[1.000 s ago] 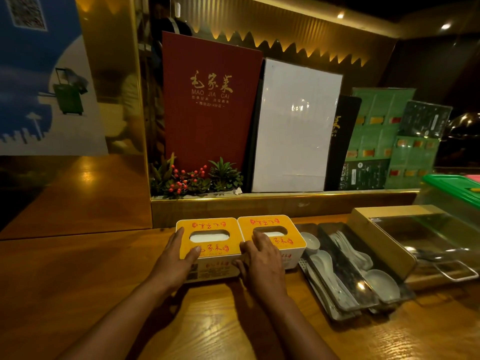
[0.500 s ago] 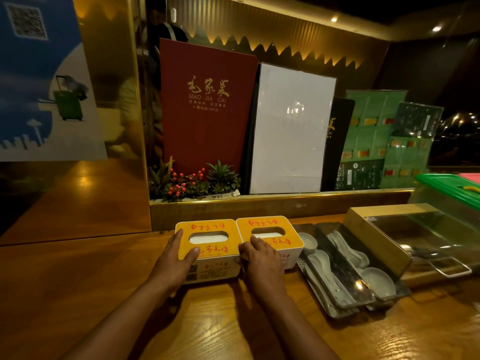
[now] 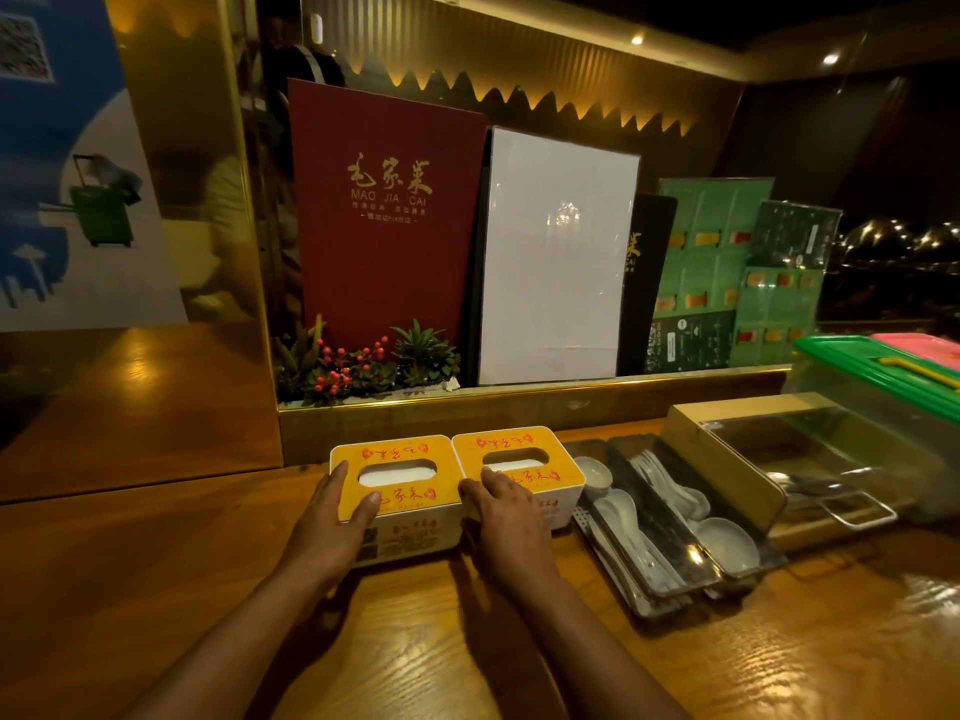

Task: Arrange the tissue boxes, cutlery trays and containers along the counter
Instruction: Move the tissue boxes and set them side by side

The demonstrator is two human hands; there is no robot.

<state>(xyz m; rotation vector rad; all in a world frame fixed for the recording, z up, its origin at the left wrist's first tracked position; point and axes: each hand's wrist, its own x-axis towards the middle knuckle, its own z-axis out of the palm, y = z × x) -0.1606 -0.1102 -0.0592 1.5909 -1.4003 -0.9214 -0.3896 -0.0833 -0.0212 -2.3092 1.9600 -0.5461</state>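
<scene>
A wooden counter (image 3: 727,662) fills the lower half of the frame, its tidying seemingly well under way but, by the look of it, not finished. At the right edge, a clear storage container (image 3: 878,407) with a green lid stands against the back ledge; its contents cannot be made out. Just left of it, right of centre, a wood-framed cutlery box (image 3: 737,433) with a clear lid shows metal utensils dimly through the top. Beside that, two dark cutlery trays (image 3: 670,532) sit at a slant to the ledge, holding white ceramic spoons (image 3: 649,491) and small white dishes; they likely still need squaring up.

At centre, two yellow-topped tissue boxes sit touching side by side near the ledge, white tissue showing in each slot. The left tissue box (image 3: 397,485) is gripped at its near left corner by the left hand (image 3: 327,532), fingers spread over the lid and side. The right hand (image 3: 511,527) rests flat, fingers together, on the near edge of the right tissue box (image 3: 519,459), apparently nudging the pair into line.
</scene>
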